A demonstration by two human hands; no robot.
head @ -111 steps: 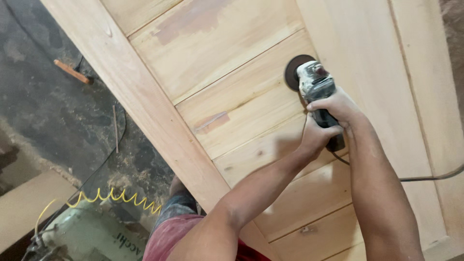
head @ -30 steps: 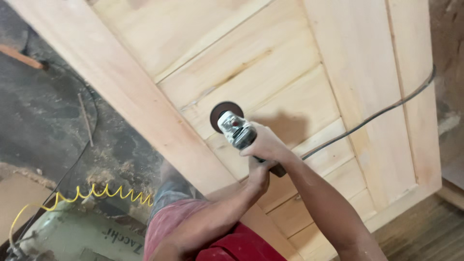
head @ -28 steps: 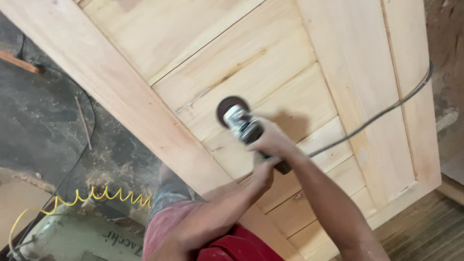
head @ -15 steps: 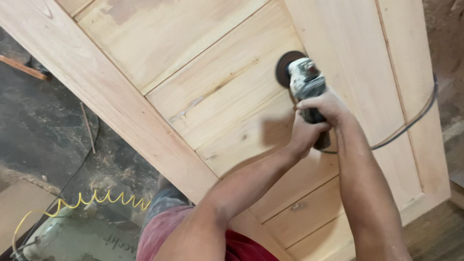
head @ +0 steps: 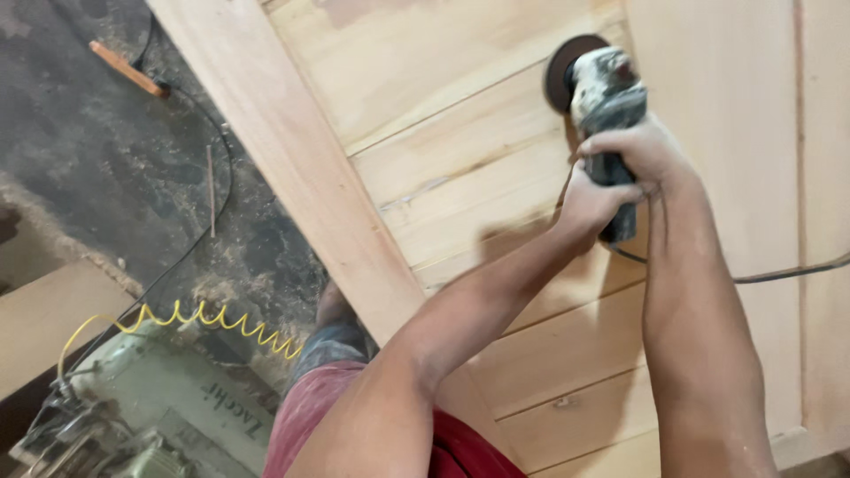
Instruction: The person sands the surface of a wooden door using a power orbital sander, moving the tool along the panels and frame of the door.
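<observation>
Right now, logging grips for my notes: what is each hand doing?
Left hand: closed around the sander handle.
Right hand: closed over the sander body.

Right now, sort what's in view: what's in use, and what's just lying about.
In use: angle grinder, gripped by left hand and right hand; its cord; wooden door.

Lying about: yellow coiled hose, green machine, stick on the floor.

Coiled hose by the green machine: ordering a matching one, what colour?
Yellow coiled hose, head view.

The grinder (head: pixel 602 93) rests on the door (head: pixel 460 168), machine (head: pixel 150 416) lower left.
</observation>
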